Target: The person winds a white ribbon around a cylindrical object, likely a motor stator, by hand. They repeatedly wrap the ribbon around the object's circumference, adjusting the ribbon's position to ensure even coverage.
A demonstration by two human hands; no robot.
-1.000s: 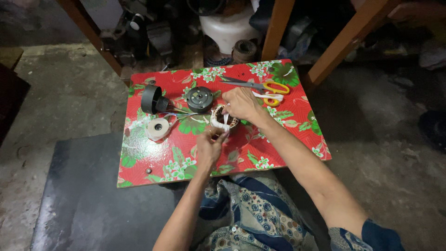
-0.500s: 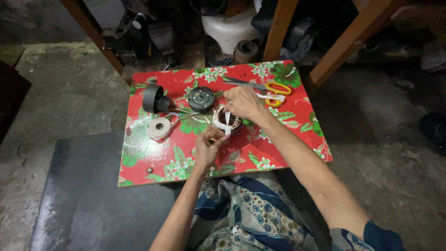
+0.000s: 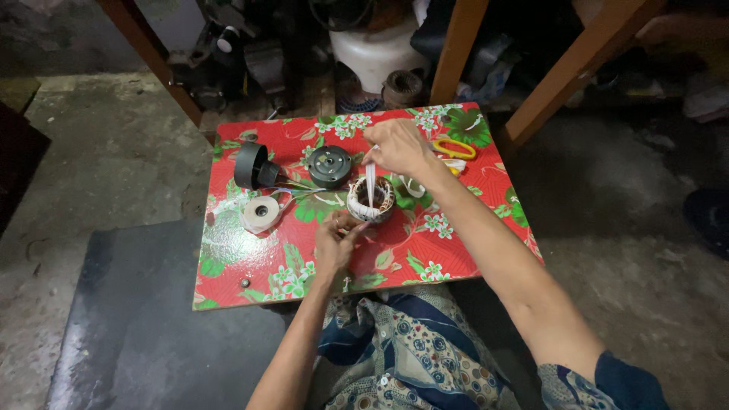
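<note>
1. Lowest in the frame, at centre, the patterned cloth (image 3: 410, 342) on the person's lap meets the near edge of the red flowered board (image 3: 471, 250).
2. Just above it, the left hand (image 3: 334, 244) is pinched narrow on the near rim of the wire coil ring (image 3: 370, 200), which sits on the board at the middle of the frame.
3. The right hand (image 3: 399, 146), above the ring, has its fingers closed on a white strip (image 3: 370, 182) running straight down into the ring's hole. A second ago this hand sat lower and nearer the ring; it has since risen and drawn the strip taut, so the binding looks to be mid-pull.
4. Left of the ring lie a tape roll (image 3: 260, 212), a round black motor part (image 3: 329, 165) and a black cup-shaped part (image 3: 252, 165).
5. Farther up, right of the raised hand, yellow scissors (image 3: 456, 148) lie near the board's far edge.
</note>
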